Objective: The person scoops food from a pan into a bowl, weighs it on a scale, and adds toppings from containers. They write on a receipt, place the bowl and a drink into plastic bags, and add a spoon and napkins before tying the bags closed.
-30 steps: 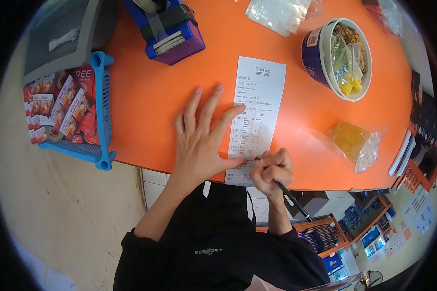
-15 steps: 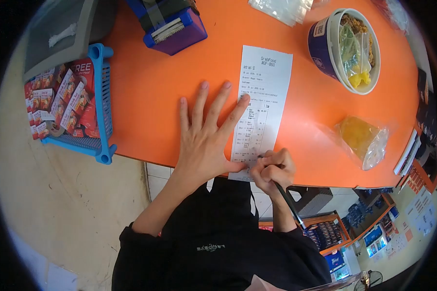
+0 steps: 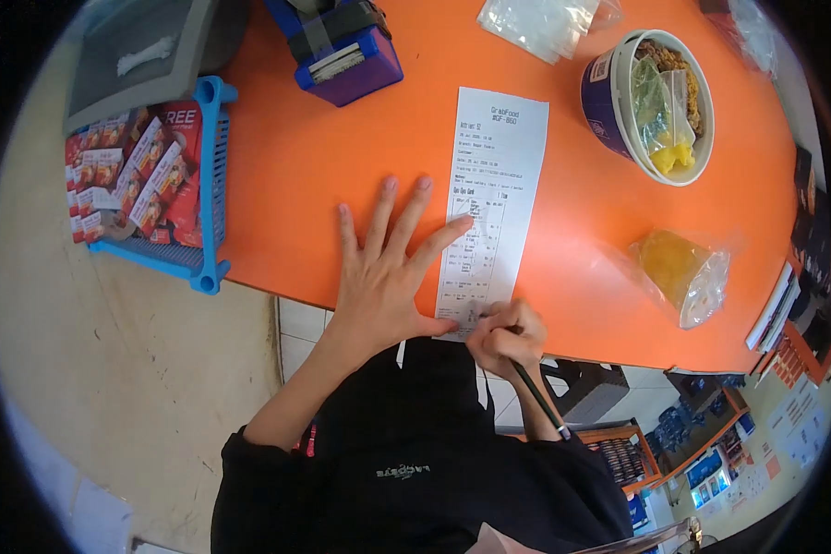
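A long white printed receipt [image 3: 496, 138] lies flat on the orange table, its lower end near the table's front edge. My left hand [image 3: 379, 272] is spread open, with the index fingertip and thumb tip resting on the receipt and the other fingers on the table. In my right hand [image 3: 511, 340] a dark pen [image 3: 542, 402] is gripped, its back end slanting down toward my body. The pen's tip is mostly hidden by my fingers, over the lower part of the receipt. Handwritten marks are too small to make out.
Right of the receipt stand a paper bowl [image 3: 605, 102] of food with small bags in it and a bag of yellow liquid [image 3: 669, 268]. A blue basket [image 3: 214, 185] of red packets sits left. Behind are a tape dispenser [image 3: 355, 69] and clear plastic bags [image 3: 535, 28].
My right hand has moved slightly down and left along the receipt with the pen. My left hand sits slightly lower, still spread. The whole view has shifted a little.
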The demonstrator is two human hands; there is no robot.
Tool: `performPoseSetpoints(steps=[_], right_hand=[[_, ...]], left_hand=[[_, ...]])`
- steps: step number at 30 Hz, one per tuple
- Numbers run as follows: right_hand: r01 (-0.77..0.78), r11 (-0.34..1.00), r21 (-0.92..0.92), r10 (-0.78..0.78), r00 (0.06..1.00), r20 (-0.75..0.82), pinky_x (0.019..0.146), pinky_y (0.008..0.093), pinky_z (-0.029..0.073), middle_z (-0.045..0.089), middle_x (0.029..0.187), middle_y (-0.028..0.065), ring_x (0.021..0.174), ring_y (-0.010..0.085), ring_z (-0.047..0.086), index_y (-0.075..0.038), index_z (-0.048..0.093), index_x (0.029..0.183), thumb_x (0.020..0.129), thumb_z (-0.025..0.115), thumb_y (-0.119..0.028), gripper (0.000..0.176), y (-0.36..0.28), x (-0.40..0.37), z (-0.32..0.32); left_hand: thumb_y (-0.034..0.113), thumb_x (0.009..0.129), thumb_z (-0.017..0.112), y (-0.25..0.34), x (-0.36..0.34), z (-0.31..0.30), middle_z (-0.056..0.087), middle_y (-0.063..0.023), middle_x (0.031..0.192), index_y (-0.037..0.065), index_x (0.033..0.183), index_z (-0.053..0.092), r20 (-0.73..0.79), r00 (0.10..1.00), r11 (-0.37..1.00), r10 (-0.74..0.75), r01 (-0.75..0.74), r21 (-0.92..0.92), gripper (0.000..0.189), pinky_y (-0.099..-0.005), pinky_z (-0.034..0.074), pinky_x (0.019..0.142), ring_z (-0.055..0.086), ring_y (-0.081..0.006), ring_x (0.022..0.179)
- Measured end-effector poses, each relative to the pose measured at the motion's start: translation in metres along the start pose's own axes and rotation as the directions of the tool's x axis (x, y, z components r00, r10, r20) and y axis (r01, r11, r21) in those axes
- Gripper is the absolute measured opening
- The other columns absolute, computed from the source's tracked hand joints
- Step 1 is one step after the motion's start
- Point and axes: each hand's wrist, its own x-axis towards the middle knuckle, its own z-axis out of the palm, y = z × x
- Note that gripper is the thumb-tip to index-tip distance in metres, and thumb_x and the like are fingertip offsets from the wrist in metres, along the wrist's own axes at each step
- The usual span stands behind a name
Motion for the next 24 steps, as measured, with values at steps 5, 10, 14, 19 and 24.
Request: performPoseSetpoints(steps=[5, 10, 14, 19, 24], right_hand=[[-0.531, 0.842, -0.088, 0.521, 0.845, -0.116, 0.048, 0.0278, 0.041, 0.051, 0.059, 0.0053, 0.049, 0.0193, 0.052, -0.01, 0.058, 0.075, 0.067, 0.075, -0.01, 0.019, -0.051, 0.035, -0.059], [0.207, 0.728, -0.654, 0.314, 0.747, 0.586, 0.05, 0.035, 0.044, 0.059, 0.066, 0.0047, 0.055, 0.0238, 0.058, -0.024, 0.065, 0.107, 0.07, 0.068, -0.047, 0.045, -0.011, 0.078, -0.086], [0.017, 0.817, -0.576, 0.1, 0.98, 0.17, 0.054, 0.0338, 0.044, 0.058, 0.073, 0.009, 0.07, 0.0222, 0.06, -0.014, 0.069, 0.09, 0.074, 0.07, -0.033, 0.024, -0.06, 0.098, -0.084], [-0.119, 0.98, -0.159, 0.171, 0.914, 0.368, 0.064, 0.031, 0.047, 0.061, 0.079, 0.0113, 0.072, 0.0211, 0.06, -0.002, 0.064, 0.098, 0.084, 0.051, -0.003, 0.02, -0.099, 0.172, -0.008], [0.334, 0.941, -0.049, -0.315, 0.921, 0.23, 0.061, 0.0307, 0.048, 0.063, 0.09, 0.012, 0.069, 0.0215, 0.061, -0.007, 0.063, 0.108, 0.077, 0.051, 0.003, 0.035, -0.094, 0.412, 0.097]], left_hand=[[0.045, 0.04, 0.083, 0.007, -0.003, -0.005, 0.013, -0.0144, 0.149, 0.029, 0.135, 0.037, -0.012, 1.0, 1.0, -0.016, 0.016, -0.008, 0.107, -0.0663, 0.003, 0.103, 0.005, -0.0389, 0.137], [0.047, 0.041, 0.083, 0.017, -0.005, -0.002, 0.015, -0.0122, 0.148, 0.022, 0.14, 0.027, -0.094, 0.994, 0.998, -0.052, 0.049, -0.027, 0.116, -0.0647, 0.002, 0.104, 0.004, -0.0366, 0.138], [0.048, 0.046, 0.082, 0.011, -0.007, 0.01, 0.012, -0.0145, 0.148, 0.02, 0.142, 0.024, -0.2, 0.98, 0.997, -0.001, -0.015, -0.076, 0.116, -0.0617, 0.005, 0.106, 0.004, -0.0359, 0.138], [0.041, 0.065, 0.074, 0.009, -0.03, 0.003, 0.021, -0.0201, 0.142, 0.016, 0.134, 0.037, -0.51, 0.86, 0.944, 0.015, -0.18, -0.275, 0.083, -0.0543, 0.021, 0.104, 0.021, -0.0395, 0.131], [0.026, 0.069, 0.072, -0.019, -0.059, -0.089, 0.046, -0.0159, 0.124, 0.014, 0.119, 0.054, -0.673, 0.739, 0.869, -0.027, -0.315, -0.382, 0.054, -0.0419, 0.039, 0.094, 0.045, -0.0331, 0.114]])
